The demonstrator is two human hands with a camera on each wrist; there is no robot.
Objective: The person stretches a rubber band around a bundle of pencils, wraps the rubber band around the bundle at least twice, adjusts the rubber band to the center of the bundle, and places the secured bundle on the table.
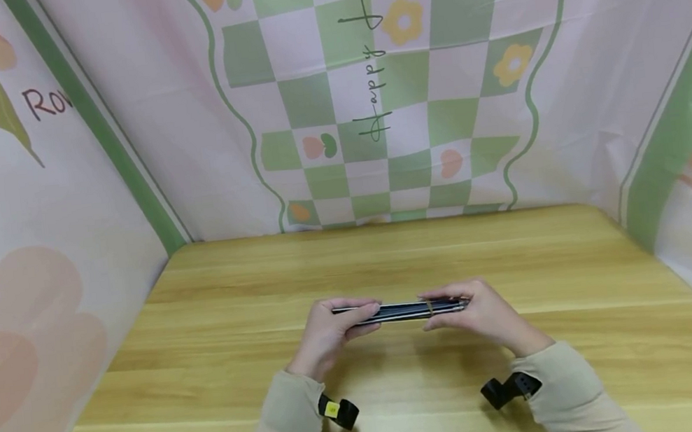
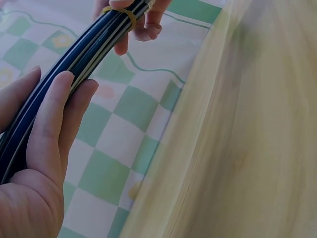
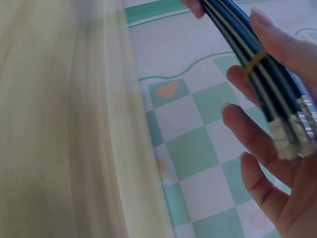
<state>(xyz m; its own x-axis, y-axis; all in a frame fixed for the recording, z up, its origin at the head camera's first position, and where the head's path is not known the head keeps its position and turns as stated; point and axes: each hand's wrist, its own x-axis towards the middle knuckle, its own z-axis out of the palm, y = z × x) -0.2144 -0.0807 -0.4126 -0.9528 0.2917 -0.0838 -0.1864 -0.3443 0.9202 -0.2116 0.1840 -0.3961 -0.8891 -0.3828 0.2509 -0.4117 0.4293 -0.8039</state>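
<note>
A bundle of dark blue pencils point(image 1: 402, 311) with pale stripes is held level above the wooden table, crossways in front of me. My left hand point(image 1: 330, 325) grips its left part, thumb on the near side and fingers around it. At the other end my right hand point(image 1: 481, 311) holds the bundle between thumb and fingers, close to a tan rubber band point(image 3: 255, 63) wrapped round the pencils. White eraser tips point(image 3: 292, 144) with silvery collars show at that end in the right wrist view. The far left ends are hidden in my left palm.
The light wooden tabletop point(image 1: 389, 261) spreads under both hands. Behind it hangs a cloth backdrop point(image 1: 399, 119) with green and white checks, and printed fabric walls stand on the left and right. Each wrist wears a small black camera point(image 1: 344, 413).
</note>
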